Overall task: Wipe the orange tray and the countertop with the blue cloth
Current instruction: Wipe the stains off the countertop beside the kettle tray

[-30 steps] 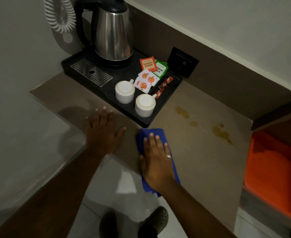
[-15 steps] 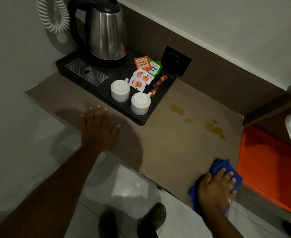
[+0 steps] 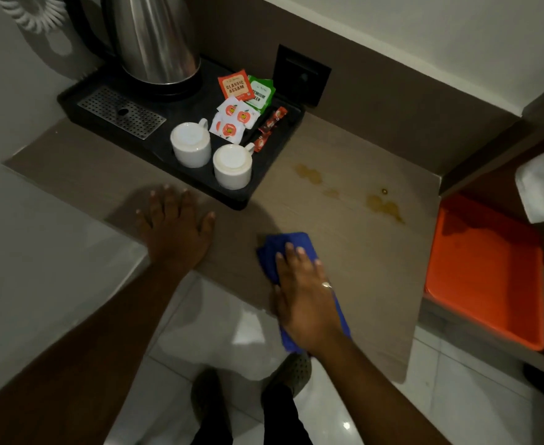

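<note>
My right hand [image 3: 306, 293] presses flat on the folded blue cloth [image 3: 281, 248] near the front edge of the brown countertop [image 3: 370, 271]. The cloth shows beyond my fingertips and beside my wrist. My left hand [image 3: 175, 224] rests flat on the countertop with fingers spread, just in front of the black tray, holding nothing. Yellowish stains [image 3: 384, 205] mark the countertop further back, right of the black tray. The orange tray [image 3: 482, 271] lies on a lower shelf at the right.
A black tray [image 3: 264, 184] at the back left carries a steel kettle [image 3: 155, 36], two upturned white cups [image 3: 191, 144], tea sachets and sticks. A wall socket [image 3: 301, 75] sits behind it. A white cloth [image 3: 543, 184] hangs at the right edge. My shoes show on the tiled floor below.
My right hand slid the blue cloth from the middle to the right end by the orange tray, then back left toward the middle. My left hand stayed planted.
</note>
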Demonstrator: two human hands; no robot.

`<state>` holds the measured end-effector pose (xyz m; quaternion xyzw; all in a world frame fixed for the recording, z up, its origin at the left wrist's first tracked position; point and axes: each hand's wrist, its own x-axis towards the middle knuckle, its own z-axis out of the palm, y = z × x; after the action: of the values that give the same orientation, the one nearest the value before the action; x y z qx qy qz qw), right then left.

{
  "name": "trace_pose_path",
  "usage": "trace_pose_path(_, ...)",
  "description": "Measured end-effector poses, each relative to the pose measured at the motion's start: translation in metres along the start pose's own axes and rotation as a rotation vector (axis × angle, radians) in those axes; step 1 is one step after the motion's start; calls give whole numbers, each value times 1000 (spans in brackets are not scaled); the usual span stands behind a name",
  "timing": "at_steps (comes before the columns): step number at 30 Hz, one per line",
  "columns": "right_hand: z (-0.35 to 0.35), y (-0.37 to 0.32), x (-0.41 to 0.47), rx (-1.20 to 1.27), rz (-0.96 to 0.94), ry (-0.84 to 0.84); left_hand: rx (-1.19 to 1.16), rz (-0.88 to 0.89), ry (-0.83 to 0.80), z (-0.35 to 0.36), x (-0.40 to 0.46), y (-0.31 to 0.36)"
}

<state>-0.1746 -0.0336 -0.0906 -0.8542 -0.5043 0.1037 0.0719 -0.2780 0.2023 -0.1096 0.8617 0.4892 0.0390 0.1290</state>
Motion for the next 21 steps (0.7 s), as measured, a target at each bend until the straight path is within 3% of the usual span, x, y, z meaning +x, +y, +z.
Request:
trace_pose_path(5,-23,92,-36,51,323,85,-18,-93,18,1,2,14)
trace_pose_path(8,-36,121,6,40,582,148,-5,-89,42,1,1,14)
trace_pose_path(11,-43,108,60,104,864,189,-6,-102,44,4,0,16)
trace_pose_path(13,-36,86,72,93,740,176,10,-105,38,6,0,16)
trace_pose_path(15,-24,72,55,49,429,122,6,-115,49,7,1,14)
trace_pose_path(17,-24,81,23,34,238,53,14,-114,41,8,2,14)
trace_pose_path(21,-34,135,2,57,336,107,13,-116,28,6,3,13)
